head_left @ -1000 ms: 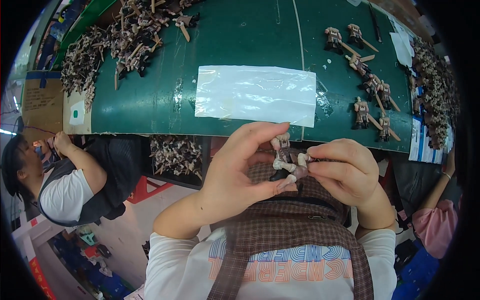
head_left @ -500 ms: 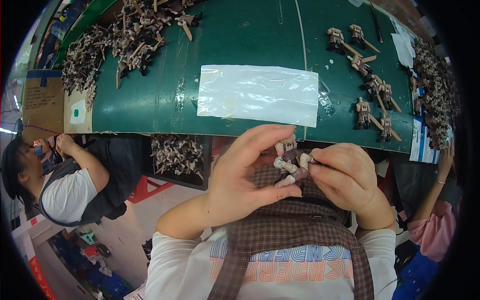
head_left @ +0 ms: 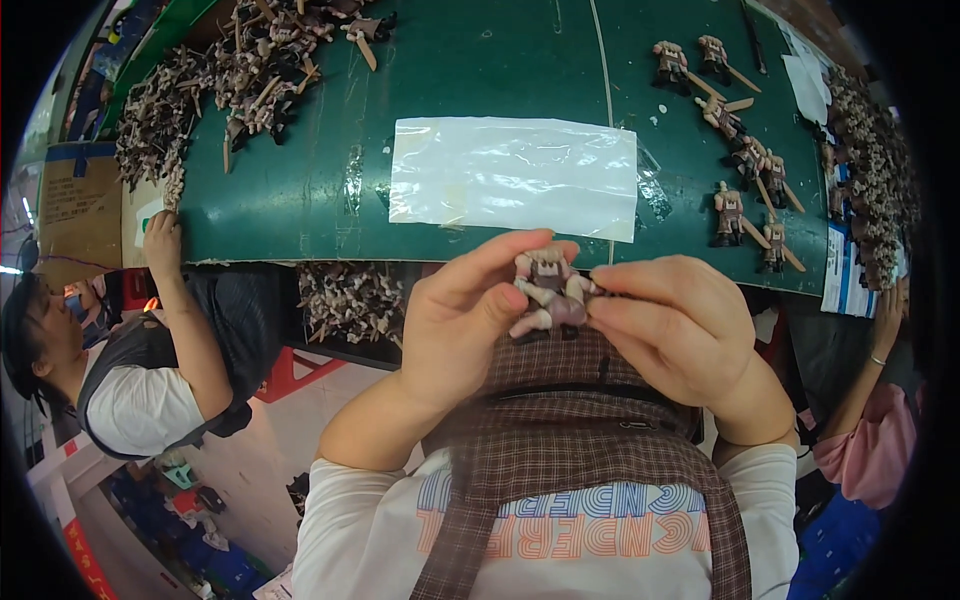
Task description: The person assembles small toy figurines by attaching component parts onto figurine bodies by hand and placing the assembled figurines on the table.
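A small toy figure point(head_left: 550, 292) with pale limbs and a brownish body is held between my two hands in front of my apron. My left hand point(head_left: 462, 312) grips it from the left, its thumb pressed against the figure's side and the fingers behind. On the other side, the fingertips of my right hand point(head_left: 680, 325) pinch a small part at the figure's right; which part it is, I cannot make out. Just beyond my hands, a white plastic-covered sheet point(head_left: 520, 175) lies on the green table point(head_left: 480, 60).
Several finished-looking figures point(head_left: 728, 215) with tan sticks lie at the right. Heaps of similar figures point(head_left: 265, 80) cover the far left, and more pieces point(head_left: 870, 180) crowd the right edge. A dark bin of parts point(head_left: 350, 305) stands below the table's edge. People point(head_left: 150, 370) sit on both sides.
Both hands have risen slightly toward the table, my left thumb now closed onto the figure, which has turned more upright. The person at left has reached a hand to the table's corner.
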`<act>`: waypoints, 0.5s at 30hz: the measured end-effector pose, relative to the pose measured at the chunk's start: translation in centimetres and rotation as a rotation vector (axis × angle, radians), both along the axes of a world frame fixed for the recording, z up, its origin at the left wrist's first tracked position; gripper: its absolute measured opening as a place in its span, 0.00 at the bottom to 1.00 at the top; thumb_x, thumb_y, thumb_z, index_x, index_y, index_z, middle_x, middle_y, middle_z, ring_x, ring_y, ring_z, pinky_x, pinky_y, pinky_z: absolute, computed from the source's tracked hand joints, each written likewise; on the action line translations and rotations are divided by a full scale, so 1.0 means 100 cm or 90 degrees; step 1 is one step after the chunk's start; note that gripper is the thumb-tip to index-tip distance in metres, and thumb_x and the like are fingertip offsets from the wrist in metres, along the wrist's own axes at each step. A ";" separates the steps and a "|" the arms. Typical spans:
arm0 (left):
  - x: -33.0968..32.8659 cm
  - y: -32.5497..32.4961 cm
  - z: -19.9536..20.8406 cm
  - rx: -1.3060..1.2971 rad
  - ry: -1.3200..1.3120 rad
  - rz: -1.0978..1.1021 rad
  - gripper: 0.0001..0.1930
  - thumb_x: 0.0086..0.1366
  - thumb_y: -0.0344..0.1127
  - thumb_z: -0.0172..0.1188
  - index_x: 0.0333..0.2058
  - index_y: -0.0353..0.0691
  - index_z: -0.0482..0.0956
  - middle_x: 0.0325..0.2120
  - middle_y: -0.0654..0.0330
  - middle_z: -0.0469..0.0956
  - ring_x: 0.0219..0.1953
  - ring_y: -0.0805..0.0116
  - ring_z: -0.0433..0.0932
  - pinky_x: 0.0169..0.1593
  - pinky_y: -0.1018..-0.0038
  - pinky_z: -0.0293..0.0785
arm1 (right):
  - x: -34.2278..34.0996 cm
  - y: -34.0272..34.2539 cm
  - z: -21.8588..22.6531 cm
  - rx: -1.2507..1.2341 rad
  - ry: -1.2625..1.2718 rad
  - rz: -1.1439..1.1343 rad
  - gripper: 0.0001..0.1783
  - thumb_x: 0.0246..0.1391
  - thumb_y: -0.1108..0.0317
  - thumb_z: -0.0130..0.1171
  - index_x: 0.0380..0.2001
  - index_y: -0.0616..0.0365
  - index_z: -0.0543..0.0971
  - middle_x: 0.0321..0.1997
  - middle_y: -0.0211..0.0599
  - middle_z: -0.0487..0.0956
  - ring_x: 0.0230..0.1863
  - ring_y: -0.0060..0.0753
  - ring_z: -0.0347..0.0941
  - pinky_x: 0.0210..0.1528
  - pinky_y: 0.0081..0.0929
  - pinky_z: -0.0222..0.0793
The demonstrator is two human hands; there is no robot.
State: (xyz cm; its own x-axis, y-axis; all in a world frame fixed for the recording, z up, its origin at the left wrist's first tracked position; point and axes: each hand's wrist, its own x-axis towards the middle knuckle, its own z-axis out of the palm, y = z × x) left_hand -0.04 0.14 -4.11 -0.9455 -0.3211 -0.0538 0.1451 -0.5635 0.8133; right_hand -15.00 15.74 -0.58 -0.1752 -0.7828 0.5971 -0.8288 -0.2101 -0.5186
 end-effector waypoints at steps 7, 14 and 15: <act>-0.003 0.013 0.008 0.024 -0.078 0.079 0.24 0.68 0.34 0.56 0.60 0.32 0.66 0.55 0.46 0.73 0.53 0.62 0.76 0.57 0.71 0.71 | 0.008 -0.006 -0.014 -0.019 -0.055 -0.061 0.19 0.35 0.76 0.70 0.36 0.62 0.81 0.37 0.41 0.79 0.33 0.38 0.78 0.30 0.28 0.73; -0.004 0.028 0.010 0.118 -0.110 0.108 0.20 0.71 0.31 0.51 0.60 0.34 0.67 0.55 0.51 0.73 0.55 0.66 0.74 0.59 0.72 0.70 | 0.020 -0.010 -0.030 -0.062 -0.101 -0.148 0.30 0.32 0.72 0.75 0.43 0.65 0.77 0.42 0.41 0.76 0.38 0.42 0.76 0.37 0.30 0.73; -0.003 0.029 0.009 0.118 -0.108 0.107 0.20 0.71 0.31 0.51 0.60 0.34 0.67 0.55 0.51 0.73 0.55 0.66 0.74 0.59 0.72 0.70 | 0.018 -0.009 -0.031 -0.047 -0.059 -0.129 0.30 0.32 0.72 0.74 0.44 0.66 0.78 0.42 0.42 0.76 0.37 0.40 0.76 0.36 0.29 0.73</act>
